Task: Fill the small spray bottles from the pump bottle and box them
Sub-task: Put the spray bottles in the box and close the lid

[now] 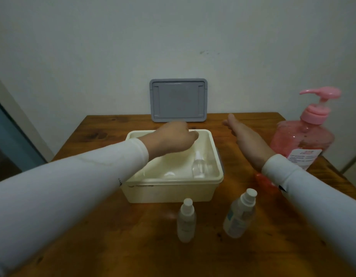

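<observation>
**Hands over the open box**

Table (pixel 117 254), brown wood, carries everything and meets the wall at its far edge. Box (pixel 169 191), cream plastic, sits open at the centre; its grey lid (pixel 178 100) leans upright against the wall behind it. Pump bottle (pixel 305 136), pink, stands at the right edge. My left hand (pixel 173 139) hangs over the box with fingers bent downward; whether they hold anything I cannot tell. My right hand (pixel 247 136) hovers between box and pump bottle, fingers straight and close together, holding nothing. One small bottle (pixel 199 165) lies inside the box by its right wall. Two more stand in front of the box: the left bottle (pixel 186 220) and the right bottle (pixel 240 214). A small red object (pixel 263 179) shows beside my right sleeve.
</observation>
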The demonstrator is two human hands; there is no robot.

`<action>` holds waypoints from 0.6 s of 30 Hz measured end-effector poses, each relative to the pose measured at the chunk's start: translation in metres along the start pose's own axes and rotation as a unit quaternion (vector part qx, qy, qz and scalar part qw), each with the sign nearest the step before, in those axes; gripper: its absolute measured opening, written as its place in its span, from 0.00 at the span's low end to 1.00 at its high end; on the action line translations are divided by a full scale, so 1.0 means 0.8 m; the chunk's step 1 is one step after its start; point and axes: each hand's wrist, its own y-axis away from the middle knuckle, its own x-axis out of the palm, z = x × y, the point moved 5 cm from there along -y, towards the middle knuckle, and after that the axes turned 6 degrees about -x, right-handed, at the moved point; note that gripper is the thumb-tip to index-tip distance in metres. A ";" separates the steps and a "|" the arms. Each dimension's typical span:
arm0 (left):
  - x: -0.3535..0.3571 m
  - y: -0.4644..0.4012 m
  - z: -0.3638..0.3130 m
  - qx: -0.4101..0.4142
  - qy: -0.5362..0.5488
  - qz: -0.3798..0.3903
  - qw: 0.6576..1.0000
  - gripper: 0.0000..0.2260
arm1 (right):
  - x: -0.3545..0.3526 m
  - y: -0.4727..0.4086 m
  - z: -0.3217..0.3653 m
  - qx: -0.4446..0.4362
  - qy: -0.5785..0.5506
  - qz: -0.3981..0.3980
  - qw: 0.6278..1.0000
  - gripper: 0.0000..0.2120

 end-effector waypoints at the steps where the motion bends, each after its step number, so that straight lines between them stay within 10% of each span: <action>1: -0.009 0.010 -0.002 0.023 -0.017 -0.018 0.999 0.18 | -0.002 0.006 0.009 -0.017 0.014 0.002 1.000 0.29; 18: -0.035 0.175 0.028 0.103 0.098 -0.137 0.980 0.21 | -0.032 0.151 0.102 -0.160 0.222 -0.014 0.962 0.26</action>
